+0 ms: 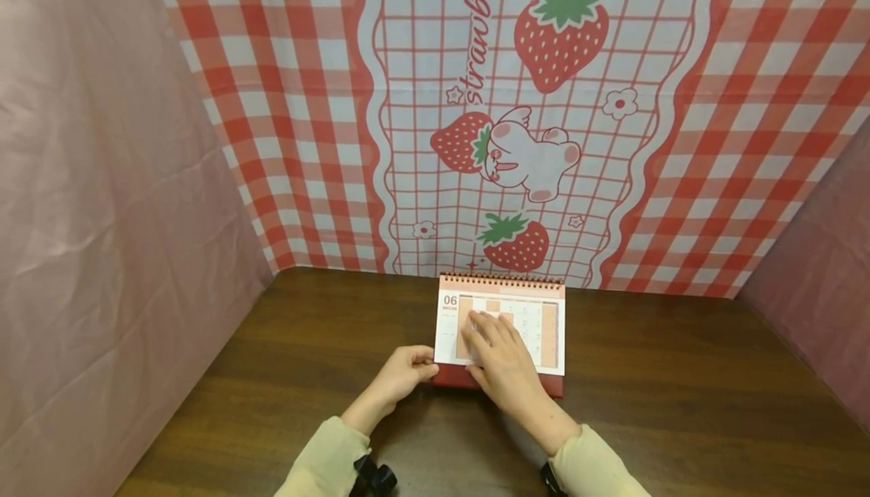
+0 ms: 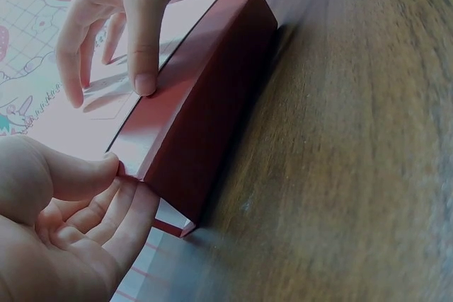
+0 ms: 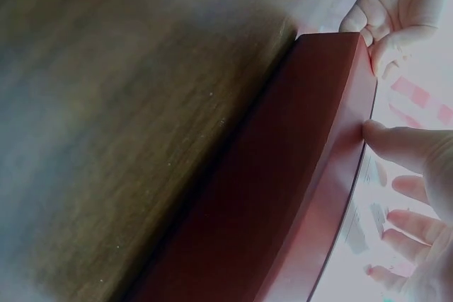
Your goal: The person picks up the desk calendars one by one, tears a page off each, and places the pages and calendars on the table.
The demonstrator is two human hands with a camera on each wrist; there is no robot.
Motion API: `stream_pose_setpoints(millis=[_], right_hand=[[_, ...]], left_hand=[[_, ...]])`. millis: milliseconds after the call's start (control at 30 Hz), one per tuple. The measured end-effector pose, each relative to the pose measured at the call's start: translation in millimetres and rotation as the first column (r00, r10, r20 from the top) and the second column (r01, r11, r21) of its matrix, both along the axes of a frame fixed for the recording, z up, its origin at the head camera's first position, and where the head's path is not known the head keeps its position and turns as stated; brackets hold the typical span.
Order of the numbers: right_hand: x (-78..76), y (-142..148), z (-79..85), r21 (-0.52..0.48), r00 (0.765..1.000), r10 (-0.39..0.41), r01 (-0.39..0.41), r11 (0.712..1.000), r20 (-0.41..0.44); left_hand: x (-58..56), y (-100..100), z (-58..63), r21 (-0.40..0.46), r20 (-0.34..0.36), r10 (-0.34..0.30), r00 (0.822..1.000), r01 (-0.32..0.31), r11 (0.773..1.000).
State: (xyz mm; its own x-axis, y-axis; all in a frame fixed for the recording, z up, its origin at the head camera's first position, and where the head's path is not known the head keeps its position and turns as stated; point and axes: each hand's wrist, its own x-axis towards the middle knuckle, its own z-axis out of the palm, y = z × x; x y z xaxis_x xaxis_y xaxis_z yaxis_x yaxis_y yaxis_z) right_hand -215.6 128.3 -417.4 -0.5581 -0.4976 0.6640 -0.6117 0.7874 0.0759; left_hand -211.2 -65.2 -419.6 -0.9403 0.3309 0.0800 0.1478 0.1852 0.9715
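1. A checked cloth (image 1: pixel 326 104) printed with strawberries hangs behind the work.
2. In front of it, a brown wooden table (image 1: pixel 680 376) carries everything in reach.
3. The desk calendar (image 1: pixel 537 323) stands toward the table's far side, near the cloth, its page sloping down to the person. A calendar this light would probably slide under a push, so any pressure should go down rather than away.
4. Its red base (image 1: pixel 451 376) shows as a strip below the page; this is the firm part to steady, sparing the paper.
5. The right hand (image 1: pixel 504 361) lies spread over the page, its fingers loosely extended and gripping nothing. Glare washes out the wrist views here, so I cannot tell whether every fingertip touches the paper. A light, flat touch would avoid creases.
6. The left hand (image 1: pixel 401 372), apart from the right, pinches the base's left end, thumb above and fingers below: a sound anchor if the pinch stays clear of the leaf.
7. The coil binding (image 1: pixel 503 280) runs along the top; an even pull across the leaf spares its holes.
8. The right thumb (image 2: pixel 145 68) rests at the page's lower edge, well placed for separating one leaf.
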Motion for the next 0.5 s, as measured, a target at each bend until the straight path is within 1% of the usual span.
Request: stream_pose_setpoints(millis=[267,500], right_hand=[[-0.4,-0.5,0.3,-0.008,1.0,-0.003,0.003,1.0,0.004],[-0.9,-0.3,-0.6,-0.004,1.0,-0.007,0.007,1.0,-0.002]], left_hand=[[-0.8,0.0,0.0,-0.008,-0.006,0.001,1.0,-0.001,1.0],[-0.5,-0.3,-0.1,0.0,0.005,-0.007,1.0,0.007,1.0]])
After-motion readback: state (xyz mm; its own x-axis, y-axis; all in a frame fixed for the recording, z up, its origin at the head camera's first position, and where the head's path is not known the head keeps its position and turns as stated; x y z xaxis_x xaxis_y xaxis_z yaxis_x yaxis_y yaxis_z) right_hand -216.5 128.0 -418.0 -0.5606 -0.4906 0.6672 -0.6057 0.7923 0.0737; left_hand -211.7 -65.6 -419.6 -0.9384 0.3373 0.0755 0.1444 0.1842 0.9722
